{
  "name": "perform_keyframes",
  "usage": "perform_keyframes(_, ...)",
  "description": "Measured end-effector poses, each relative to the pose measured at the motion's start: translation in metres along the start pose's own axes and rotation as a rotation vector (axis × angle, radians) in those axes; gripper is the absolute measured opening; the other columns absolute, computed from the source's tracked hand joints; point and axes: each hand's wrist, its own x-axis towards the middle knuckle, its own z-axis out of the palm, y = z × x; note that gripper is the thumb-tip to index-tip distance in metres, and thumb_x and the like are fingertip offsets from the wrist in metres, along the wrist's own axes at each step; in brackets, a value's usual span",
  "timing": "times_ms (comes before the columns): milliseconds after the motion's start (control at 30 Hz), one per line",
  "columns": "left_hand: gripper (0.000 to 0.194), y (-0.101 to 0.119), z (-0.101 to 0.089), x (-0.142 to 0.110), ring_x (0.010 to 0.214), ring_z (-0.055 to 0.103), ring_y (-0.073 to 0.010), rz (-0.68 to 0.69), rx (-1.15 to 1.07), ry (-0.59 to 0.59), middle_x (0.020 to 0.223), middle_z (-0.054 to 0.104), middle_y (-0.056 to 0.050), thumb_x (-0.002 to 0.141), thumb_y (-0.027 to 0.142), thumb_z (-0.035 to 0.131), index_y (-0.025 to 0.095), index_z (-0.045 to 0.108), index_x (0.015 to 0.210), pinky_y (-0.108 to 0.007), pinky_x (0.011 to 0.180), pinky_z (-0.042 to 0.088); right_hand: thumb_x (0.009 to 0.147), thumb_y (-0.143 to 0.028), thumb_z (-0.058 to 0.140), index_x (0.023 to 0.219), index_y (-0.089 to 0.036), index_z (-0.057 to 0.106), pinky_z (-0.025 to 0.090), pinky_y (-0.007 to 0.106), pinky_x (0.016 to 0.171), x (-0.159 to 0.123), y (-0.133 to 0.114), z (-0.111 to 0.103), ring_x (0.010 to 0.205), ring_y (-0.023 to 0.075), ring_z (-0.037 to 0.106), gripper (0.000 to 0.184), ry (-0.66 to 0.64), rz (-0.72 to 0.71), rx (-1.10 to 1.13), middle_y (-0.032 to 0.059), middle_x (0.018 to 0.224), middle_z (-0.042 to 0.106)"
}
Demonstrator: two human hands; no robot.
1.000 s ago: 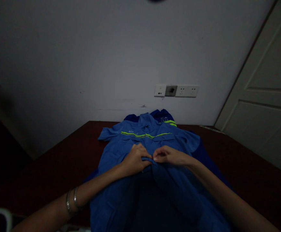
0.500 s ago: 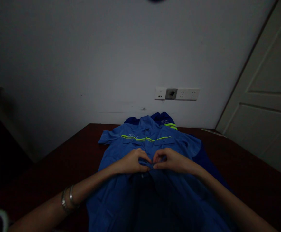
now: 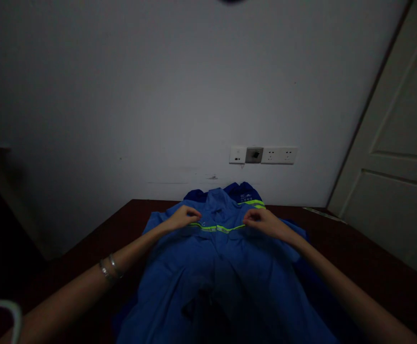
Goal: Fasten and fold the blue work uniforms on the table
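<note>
A blue short-sleeved work shirt (image 3: 222,253) with a yellow-green and silver stripe across its chest lies front up on the dark red table. Over the left end of the stripe is my left hand (image 3: 184,218), its fingertips drawn together and pointing right. My right hand (image 3: 263,222) is at the other end of the stripe, fingers curled against the thumb. Whether either pinch has cloth in it is hidden. Below, the shirt front falls open around a dark gap. A darker blue garment (image 3: 242,192), also with a yellow-green stripe, shows behind the collar.
The dark red table (image 3: 129,222) meets a pale wall with a row of sockets (image 3: 278,155). A white panelled door (image 3: 401,191) stands at the right. A white curved edge (image 3: 5,304) pokes in at lower left.
My hands have left the middle of the shirt front, moving apart and farther up to the chest stripe. The view has tipped down to nearer the body, so wall and sockets sit lower.
</note>
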Motion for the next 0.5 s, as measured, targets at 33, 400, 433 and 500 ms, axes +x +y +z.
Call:
perform_keyframes(33,0.026,-0.007,-0.006,0.009,0.086,0.062,-0.0180,-0.011,0.044,0.008,0.092,0.070,-0.005,0.072,0.024,0.055,0.014,0.070,0.090,-0.026,0.079,0.046,0.075,-0.033,0.055,0.074,-0.015,0.063,0.040,0.025,0.059,0.010,0.007,-0.003,0.060,0.0135,0.053,0.020,0.011,0.001,-0.012,0.0000,0.064,0.059)
perform_keyframes(400,0.034,-0.081,-0.035,0.079,0.103,0.054,-0.0311,-0.258,0.922,0.178,0.101,0.064,-0.019,0.082,0.036,0.045,0.010,0.064,0.096,-0.040,0.087,0.038,0.084,-0.024,0.048,0.107,-0.012,0.058,0.040,0.028,0.076,0.098,0.086,0.000,0.096,0.0233,0.059,0.028,-0.001,0.063,-0.562,0.0153,0.103,0.064)
perform_keyframes(433,0.035,-0.085,-0.035,0.083,0.103,0.054,-0.0307,-0.263,0.917,0.178,0.103,0.063,-0.019,0.082,0.036,0.045,0.011,0.063,0.097,-0.039,0.088,0.037,0.084,-0.023,0.047,0.107,-0.011,0.057,0.040,0.029,0.077,0.103,0.092,0.002,0.097,0.0236,0.059,0.028,-0.001,0.075,-0.573,0.0164,0.104,0.063)
perform_keyframes(500,0.035,-0.093,-0.036,0.092,0.105,0.053,-0.0293,-0.266,0.886,0.163,0.106,0.062,-0.017,0.082,0.037,0.045,0.012,0.061,0.100,-0.038,0.089,0.037,0.086,-0.023,0.045,0.105,-0.010,0.057,0.040,0.029,0.077,0.111,0.101,0.005,0.097,0.0244,0.059,0.027,0.009,0.098,-0.582,0.0183,0.104,0.063)
